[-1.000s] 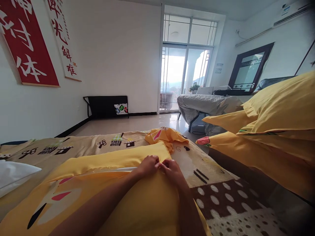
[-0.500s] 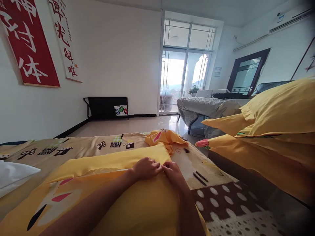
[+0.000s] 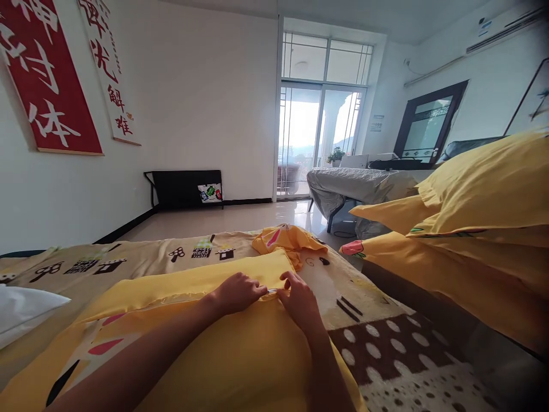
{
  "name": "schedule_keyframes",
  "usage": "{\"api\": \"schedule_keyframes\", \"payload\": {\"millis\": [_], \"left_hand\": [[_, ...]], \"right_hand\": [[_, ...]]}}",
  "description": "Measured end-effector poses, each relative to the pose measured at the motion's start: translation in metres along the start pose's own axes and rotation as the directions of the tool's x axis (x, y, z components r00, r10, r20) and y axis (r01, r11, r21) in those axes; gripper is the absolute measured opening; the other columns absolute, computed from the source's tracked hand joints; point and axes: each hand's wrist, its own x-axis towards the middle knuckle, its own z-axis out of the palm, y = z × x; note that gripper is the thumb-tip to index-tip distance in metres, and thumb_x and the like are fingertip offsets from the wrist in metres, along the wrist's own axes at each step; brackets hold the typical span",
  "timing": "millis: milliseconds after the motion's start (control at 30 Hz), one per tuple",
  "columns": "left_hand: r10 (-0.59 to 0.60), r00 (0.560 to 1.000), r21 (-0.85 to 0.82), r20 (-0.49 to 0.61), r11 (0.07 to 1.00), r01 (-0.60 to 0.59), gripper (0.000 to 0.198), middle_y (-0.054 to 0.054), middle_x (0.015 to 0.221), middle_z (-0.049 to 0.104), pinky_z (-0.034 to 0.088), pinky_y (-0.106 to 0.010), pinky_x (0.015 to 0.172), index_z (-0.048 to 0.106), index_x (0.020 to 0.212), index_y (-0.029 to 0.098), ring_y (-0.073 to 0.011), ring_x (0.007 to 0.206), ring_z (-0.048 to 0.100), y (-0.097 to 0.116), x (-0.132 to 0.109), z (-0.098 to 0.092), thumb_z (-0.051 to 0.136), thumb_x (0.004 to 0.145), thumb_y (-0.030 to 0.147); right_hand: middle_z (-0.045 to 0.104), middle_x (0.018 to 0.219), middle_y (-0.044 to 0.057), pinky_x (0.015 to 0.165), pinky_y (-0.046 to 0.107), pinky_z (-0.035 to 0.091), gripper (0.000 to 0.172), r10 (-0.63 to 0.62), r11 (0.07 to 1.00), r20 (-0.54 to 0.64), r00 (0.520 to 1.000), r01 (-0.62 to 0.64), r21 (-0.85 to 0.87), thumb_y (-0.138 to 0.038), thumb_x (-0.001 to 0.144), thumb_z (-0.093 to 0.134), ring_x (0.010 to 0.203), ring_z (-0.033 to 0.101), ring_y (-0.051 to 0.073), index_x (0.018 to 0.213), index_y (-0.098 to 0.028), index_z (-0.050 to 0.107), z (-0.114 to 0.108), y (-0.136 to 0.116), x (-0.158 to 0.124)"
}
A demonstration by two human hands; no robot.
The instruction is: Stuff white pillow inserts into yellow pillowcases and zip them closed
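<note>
A yellow pillowcase with a cartoon print (image 3: 240, 355) lies stuffed on the bed in front of me. My left hand (image 3: 237, 290) and my right hand (image 3: 299, 300) rest side by side on its far open edge. Both have fingers curled and pinched on the seam, where a small zipper-like bit shows between them. A flap of the yellow pillowcase (image 3: 189, 281) lies folded back just beyond my hands. Past it sits a crumpled yellow cloth (image 3: 288, 240).
A patterned bedsheet (image 3: 386, 349) covers the bed. Stacked yellow pillows (image 3: 476, 206) rise at the right. A white pillow (image 3: 21, 312) lies at the left edge. Beyond are a covered table (image 3: 360, 186), a black rack (image 3: 184, 186) and glass balcony doors (image 3: 319, 137).
My left hand has slid a little leftward along the pillowcase edge, and the gap between the hands has grown slightly. The head view shifted a bit.
</note>
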Motion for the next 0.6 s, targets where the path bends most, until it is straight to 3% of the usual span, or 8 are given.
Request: {"api": "schedule_keyframes", "payload": {"millis": [67, 133, 233, 600], "left_hand": [[-0.055, 0.998, -0.099, 0.025, 0.993, 0.058, 0.024, -0.006, 0.078, 0.071, 0.042, -0.026, 0.055, 0.064, 0.097, 0.019, -0.0202, 0.068, 0.067, 0.002, 0.003, 0.001, 0.042, 0.089, 0.013], [-0.097, 0.995, -0.16, 0.034, 0.982, 0.101, 0.026, -0.007, 0.08, 0.072, 0.045, -0.027, 0.059, 0.066, 0.096, 0.02, -0.0208, 0.07, 0.067, 0.004, 0.005, 0.001, 0.041, 0.09, 0.015], [-0.178, 0.982, -0.234, 0.058, 0.954, 0.186, 0.026, -0.006, 0.082, 0.073, 0.047, -0.029, 0.063, 0.069, 0.089, 0.021, -0.0214, 0.073, 0.068, 0.009, 0.008, 0.003, 0.043, 0.087, 0.018], [-0.455, 0.859, -0.428, 0.236, 0.745, 0.512, 0.023, -0.01, 0.078, 0.073, 0.045, -0.027, 0.061, 0.071, 0.073, 0.016, -0.019, 0.069, 0.065, 0.023, 0.027, 0.007, 0.049, 0.077, 0.024]], "right_hand": [[0.066, 0.102, 0.004, 0.084, 0.032, 0.033, 0.024, -0.162, 0.984, 0.019, 0.987, 0.163, -0.067, -0.016, 0.079, 0.054, 0.1, 0.057, 0.02, 0.097, -0.025, 0.068, 0.0, -0.006, -0.004], [0.067, 0.099, 0.004, 0.087, 0.033, 0.03, 0.024, -0.224, 0.969, 0.112, 0.968, 0.233, -0.078, -0.013, 0.084, 0.048, 0.101, 0.057, 0.019, 0.09, -0.024, 0.069, 0.004, -0.007, -0.005], [0.068, 0.092, 0.003, 0.085, 0.033, 0.027, 0.029, -0.212, 0.971, 0.193, 0.958, 0.229, -0.067, -0.011, 0.086, 0.042, 0.096, 0.059, 0.017, 0.083, -0.022, 0.069, 0.011, -0.001, -0.003], [0.068, 0.085, 0.0, 0.081, 0.029, 0.028, 0.023, -0.223, 0.973, 0.19, 0.956, 0.231, -0.022, -0.008, 0.079, 0.052, 0.087, 0.059, 0.014, 0.075, -0.021, 0.07, 0.012, 0.006, 0.003]]}}
